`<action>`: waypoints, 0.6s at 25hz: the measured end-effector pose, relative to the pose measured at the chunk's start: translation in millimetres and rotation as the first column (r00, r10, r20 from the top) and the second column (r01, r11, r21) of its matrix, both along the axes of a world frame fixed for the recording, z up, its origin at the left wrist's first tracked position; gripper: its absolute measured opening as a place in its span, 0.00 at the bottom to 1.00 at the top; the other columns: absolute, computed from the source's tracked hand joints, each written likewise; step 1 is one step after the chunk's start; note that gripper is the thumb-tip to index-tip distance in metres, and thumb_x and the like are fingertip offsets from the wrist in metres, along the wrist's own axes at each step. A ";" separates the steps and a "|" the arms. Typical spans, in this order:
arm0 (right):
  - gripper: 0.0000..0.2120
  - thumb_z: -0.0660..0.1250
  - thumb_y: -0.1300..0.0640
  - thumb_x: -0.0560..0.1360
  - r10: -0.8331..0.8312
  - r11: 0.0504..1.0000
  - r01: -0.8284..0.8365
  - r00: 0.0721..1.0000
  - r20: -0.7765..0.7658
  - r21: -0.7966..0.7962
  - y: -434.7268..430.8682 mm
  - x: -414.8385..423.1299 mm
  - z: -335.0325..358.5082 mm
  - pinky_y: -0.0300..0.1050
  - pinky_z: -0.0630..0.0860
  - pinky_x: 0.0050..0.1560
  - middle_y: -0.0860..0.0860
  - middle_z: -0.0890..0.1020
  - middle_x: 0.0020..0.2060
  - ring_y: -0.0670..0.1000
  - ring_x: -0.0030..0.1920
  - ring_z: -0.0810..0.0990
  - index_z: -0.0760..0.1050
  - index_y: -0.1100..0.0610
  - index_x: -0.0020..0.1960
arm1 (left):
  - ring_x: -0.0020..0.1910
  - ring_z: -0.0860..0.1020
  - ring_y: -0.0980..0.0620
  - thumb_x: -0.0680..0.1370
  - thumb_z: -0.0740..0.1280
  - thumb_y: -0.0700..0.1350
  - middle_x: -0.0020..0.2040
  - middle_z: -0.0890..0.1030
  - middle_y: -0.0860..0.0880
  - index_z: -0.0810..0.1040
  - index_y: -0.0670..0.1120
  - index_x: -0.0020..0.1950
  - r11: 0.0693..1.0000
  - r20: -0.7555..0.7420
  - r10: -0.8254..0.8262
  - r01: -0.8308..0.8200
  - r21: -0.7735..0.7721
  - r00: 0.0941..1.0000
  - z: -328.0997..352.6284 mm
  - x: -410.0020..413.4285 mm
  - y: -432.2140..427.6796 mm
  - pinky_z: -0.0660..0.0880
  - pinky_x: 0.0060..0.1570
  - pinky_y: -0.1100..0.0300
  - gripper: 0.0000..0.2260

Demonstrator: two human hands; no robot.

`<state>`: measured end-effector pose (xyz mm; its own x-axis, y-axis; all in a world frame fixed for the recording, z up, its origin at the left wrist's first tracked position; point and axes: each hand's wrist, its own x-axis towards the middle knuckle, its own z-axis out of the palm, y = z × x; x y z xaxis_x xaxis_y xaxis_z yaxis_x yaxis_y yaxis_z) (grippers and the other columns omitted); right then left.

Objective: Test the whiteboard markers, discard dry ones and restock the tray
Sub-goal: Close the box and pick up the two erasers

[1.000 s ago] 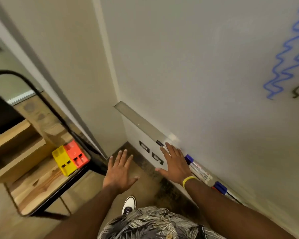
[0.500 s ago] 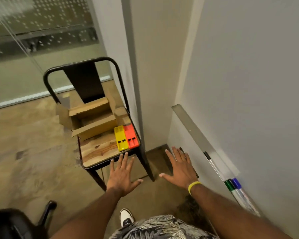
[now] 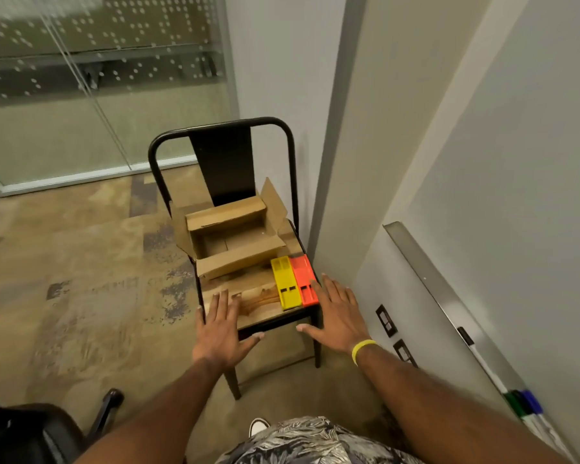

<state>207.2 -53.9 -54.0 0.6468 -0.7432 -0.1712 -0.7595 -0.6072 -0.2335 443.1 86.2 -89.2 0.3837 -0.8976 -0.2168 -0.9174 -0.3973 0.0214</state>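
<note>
Chair [image 3: 222,162] beside the whiteboard tray [image 3: 416,259].
I saw left hand [image 3: 219,333] and right hand [image 3: 336,318] spread, empty, over its seat (right fingertips by the orange box [image 3: 303,279]).

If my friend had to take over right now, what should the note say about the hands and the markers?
Left hand: open, empty, over the chair's front edge.
Right hand: open, empty, by the orange case.
Things: yellow case and orange case side by side on the seat, before an open box; a few markers lie in the tray.
Done: nothing here shows which markers were tested.
Left: probably test, bin dry ones, restock.
</note>
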 end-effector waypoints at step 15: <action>0.10 0.60 0.46 0.78 0.128 0.964 0.042 0.790 0.600 -0.262 -55.2 115.3 18.1 0.45 0.73 0.52 0.48 0.72 0.50 0.48 0.51 0.70 0.69 0.52 0.54 | 0.80 0.54 0.44 0.79 0.63 0.53 0.81 0.56 0.44 0.52 0.45 0.81 0.805 -0.390 0.432 -0.543 -0.241 0.813 22.8 101.5 -24.0 0.57 0.77 0.43 0.34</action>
<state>322.5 -109.1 -36.0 0.5840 -0.6732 0.4535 -0.4824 -0.7372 -0.4731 544.6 62.1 -66.4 0.7537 -0.6450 -0.1264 -0.5260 -0.7072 0.4725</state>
